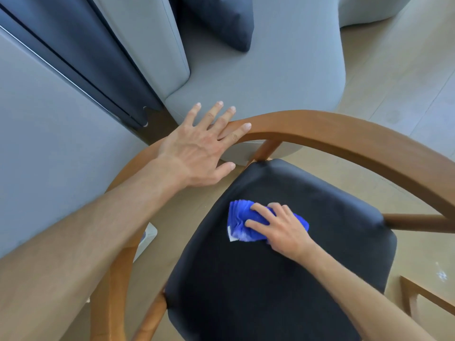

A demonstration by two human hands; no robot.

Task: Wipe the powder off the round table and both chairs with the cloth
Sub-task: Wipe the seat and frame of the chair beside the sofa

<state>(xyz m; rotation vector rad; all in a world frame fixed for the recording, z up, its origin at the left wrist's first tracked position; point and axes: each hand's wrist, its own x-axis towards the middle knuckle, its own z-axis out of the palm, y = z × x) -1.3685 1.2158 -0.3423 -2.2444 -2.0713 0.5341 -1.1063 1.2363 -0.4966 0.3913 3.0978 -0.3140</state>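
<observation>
The right hand (278, 230) lay flat on the blue cloth (248, 222), its fingers spread and nearly straight, pressing the bunched cloth down onto the black seat (283, 279) of the chair (344, 134). The cloth sat near the middle of the seat, toward its back edge, with a pale whitish patch at its lower left corner; most of its folds stuck out to the left of the fingers (261, 210). The left hand (199, 148) rested on the chair's curved wooden rail, fingers splayed and straight, reaching over the rail's far edge, the thumb (224, 168) pointing inward below it. It held nothing by curling; it only bore on the wood. Both forearms were bare. The rail swept round from the lower left, behind the seat, and off to the right, with a wooden strut joining it to the seat at the back. Behind the chair stood a grey sofa (283, 77) with a dark cushion (221, 18) on it, and dark curtains (81, 52) hung to the left beside a pale grey wall (44, 143). The floor (406, 70) was light wood, and a few white specks (442, 275) lay on it at the right, near another wooden frame (418, 296) at the lower right corner.
</observation>
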